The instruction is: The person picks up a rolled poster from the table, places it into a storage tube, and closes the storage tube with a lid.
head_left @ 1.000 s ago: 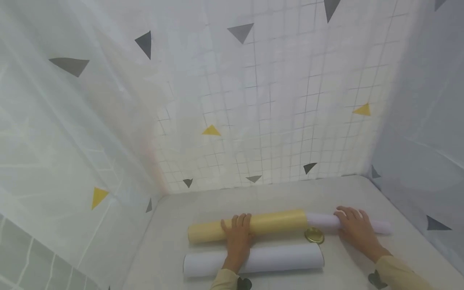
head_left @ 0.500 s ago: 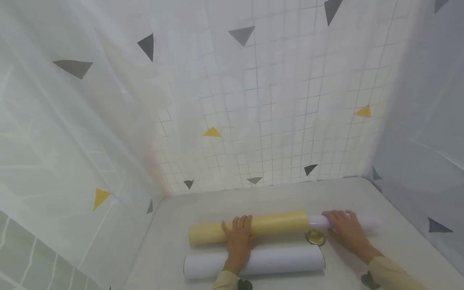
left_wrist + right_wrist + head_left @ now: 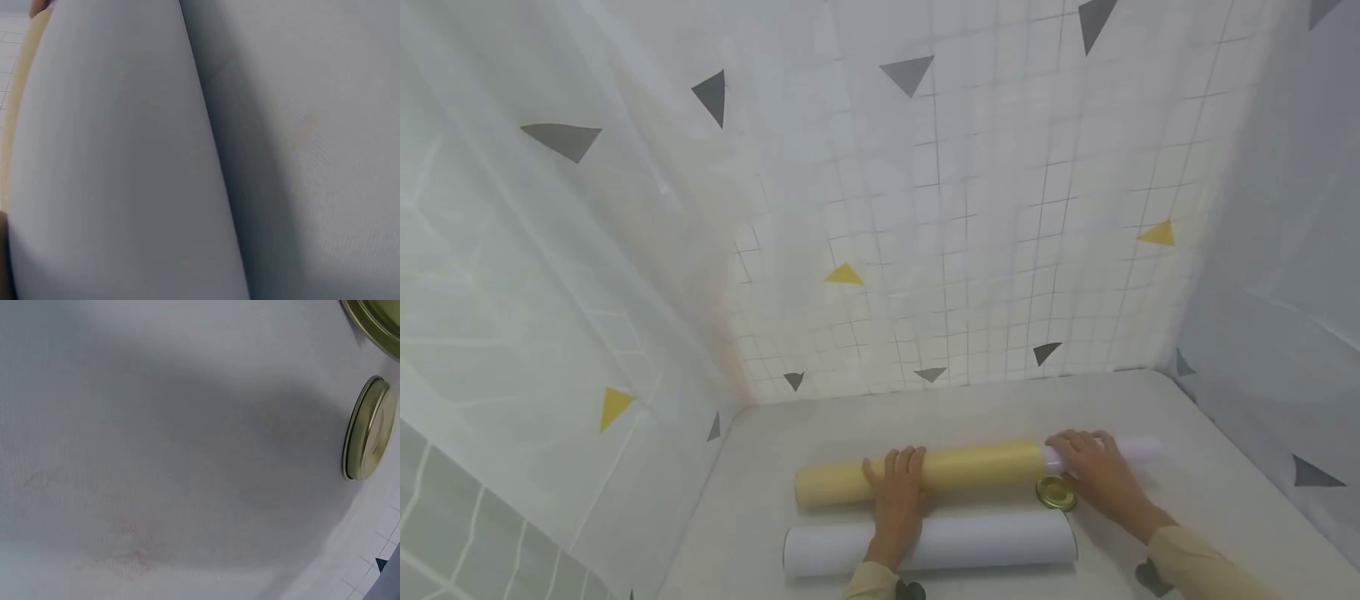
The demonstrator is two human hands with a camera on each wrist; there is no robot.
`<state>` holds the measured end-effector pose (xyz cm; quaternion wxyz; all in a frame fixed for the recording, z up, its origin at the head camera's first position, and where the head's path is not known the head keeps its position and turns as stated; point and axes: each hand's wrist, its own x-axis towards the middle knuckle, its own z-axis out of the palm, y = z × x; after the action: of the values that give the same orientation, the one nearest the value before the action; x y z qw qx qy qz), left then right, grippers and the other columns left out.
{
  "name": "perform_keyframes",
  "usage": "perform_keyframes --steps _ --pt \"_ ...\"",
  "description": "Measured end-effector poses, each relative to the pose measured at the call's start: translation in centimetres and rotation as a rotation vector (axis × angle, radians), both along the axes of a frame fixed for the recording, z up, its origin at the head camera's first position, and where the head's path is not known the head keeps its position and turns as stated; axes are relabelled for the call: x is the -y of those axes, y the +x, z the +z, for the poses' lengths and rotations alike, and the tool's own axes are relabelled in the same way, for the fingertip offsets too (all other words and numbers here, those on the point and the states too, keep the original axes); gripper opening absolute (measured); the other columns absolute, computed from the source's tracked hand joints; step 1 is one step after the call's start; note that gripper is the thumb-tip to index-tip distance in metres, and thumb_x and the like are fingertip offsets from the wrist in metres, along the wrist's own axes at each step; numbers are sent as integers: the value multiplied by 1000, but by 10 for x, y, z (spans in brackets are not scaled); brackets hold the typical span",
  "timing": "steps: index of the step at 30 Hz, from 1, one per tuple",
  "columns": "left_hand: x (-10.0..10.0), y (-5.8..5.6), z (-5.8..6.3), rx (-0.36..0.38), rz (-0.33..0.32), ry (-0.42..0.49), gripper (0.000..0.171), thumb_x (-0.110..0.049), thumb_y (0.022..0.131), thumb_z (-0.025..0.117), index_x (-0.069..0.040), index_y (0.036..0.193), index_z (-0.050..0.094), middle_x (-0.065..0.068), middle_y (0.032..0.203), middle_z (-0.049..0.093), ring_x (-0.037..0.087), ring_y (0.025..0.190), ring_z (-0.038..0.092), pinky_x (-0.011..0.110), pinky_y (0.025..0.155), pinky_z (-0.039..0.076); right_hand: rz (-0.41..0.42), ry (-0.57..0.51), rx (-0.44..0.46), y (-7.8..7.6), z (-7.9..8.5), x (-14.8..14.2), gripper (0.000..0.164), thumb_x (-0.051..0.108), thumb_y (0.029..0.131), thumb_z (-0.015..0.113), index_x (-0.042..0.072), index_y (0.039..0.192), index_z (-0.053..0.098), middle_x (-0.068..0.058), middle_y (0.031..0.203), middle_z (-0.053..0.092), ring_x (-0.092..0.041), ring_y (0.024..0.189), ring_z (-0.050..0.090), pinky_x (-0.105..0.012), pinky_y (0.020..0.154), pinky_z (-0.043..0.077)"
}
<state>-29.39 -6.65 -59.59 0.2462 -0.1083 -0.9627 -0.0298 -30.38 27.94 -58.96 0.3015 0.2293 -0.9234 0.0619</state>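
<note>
A yellow cardboard tube [image 3: 977, 467] lies across the table, and a roll of pale lilac-white sheet [image 3: 1138, 450] runs into its right end. My left hand [image 3: 898, 500] grips the tube left of its middle, fingers over the top. On the roll, close to the tube's mouth, my right hand [image 3: 1097, 479] has its fingers curled over it. A round gold metal lid [image 3: 1056, 493] lies just below that mouth; the right wrist view shows the lid [image 3: 372, 431] too. How far the roll reaches inside is hidden.
Nearer me lies a white tube [image 3: 1000, 540], under my left wrist and filling much of the left wrist view. Its gold end [image 3: 381, 325] shows in the right wrist view. Pale sheeting with coloured triangles [image 3: 846, 273] walls in the pale table [image 3: 760, 433] at back and sides.
My right hand has moved left along with the roll, so less of the roll sticks out of the yellow tube. The left hand has kept its grip on the tube.
</note>
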Motion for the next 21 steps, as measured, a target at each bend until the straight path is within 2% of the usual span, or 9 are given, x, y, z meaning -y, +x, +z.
perform_keyframes --steps 9,16,21 --pt "0 -2 -4 36 20 -19 79 -45 74 85 -28 142 49 -8 138 61 19 132 55 74 115 33 -22 15 28 1 -6 -2 65 13 67 92 10 125 63 -10 120 70 -33 108 67 -63 100 46" --pt "0 2 4 34 29 -16 78 -47 72 85 -27 140 52 -8 137 63 20 131 56 73 114 36 2 -2 4 3 -8 -14 80 16 61 94 6 134 60 -17 128 66 -39 118 61 -66 107 39" --pt "0 4 7 52 32 -27 77 -47 74 84 -27 141 51 -8 137 62 19 132 56 72 114 36 -75 5 21 3 -8 -26 87 14 60 95 7 138 56 -19 135 60 -41 126 53 -72 108 35"
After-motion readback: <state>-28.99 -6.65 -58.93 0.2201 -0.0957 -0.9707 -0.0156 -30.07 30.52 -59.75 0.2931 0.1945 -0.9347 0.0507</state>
